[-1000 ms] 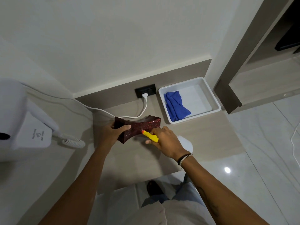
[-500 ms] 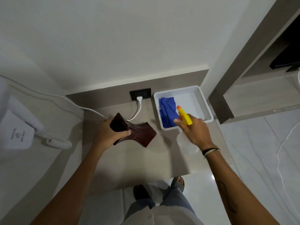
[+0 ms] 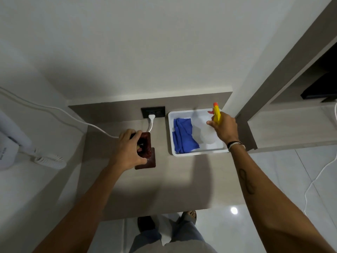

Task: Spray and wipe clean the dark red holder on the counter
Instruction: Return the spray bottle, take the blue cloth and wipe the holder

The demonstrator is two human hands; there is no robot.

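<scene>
**Two Hands Engaged — Bottle Going to Tray, Holder Stood on End**

Two hands are loaded at this point. I see my left hand point(image 3: 127, 150) closed over the upper end of the dark red holder point(image 3: 146, 157), fingers wrapped around its rim with one fingertip showing inside the opening. The holder stands upright on the counter point(image 3: 182, 179), left of centre, its base flat on the surface just in front of the wall socket point(image 3: 153, 111) and white plug lead point(image 3: 102, 130).

My right hand point(image 3: 223, 129) is clamped on the neck of the spray bottle point(image 3: 216, 114), yellow head pointing up and away. The translucent body hangs inside the white tray point(image 3: 170, 136), beside the blue cloth point(image 3: 183, 136). I cannot tell whether the bottle base already touches the tray floor.

Judged step: park the bottle, then take the cloth for wiping.

Hazards from here:

1. Bottle tipping. If released before the base is seated, it may fall onto the cloth or against the tray wall — the top-heavy trigger head makes this likely.
2. Stray discharge. A finger lies near the red trigger; a squeeze would wet the tray or the wall behind it.
3. Holder toppling. It stands on a narrow end, steadied by one hand only. If it is wet, the grip may slip.
4. Lead snag. The plug lead runs just behind the holder; dragging the holder backward could catch it.
</scene>
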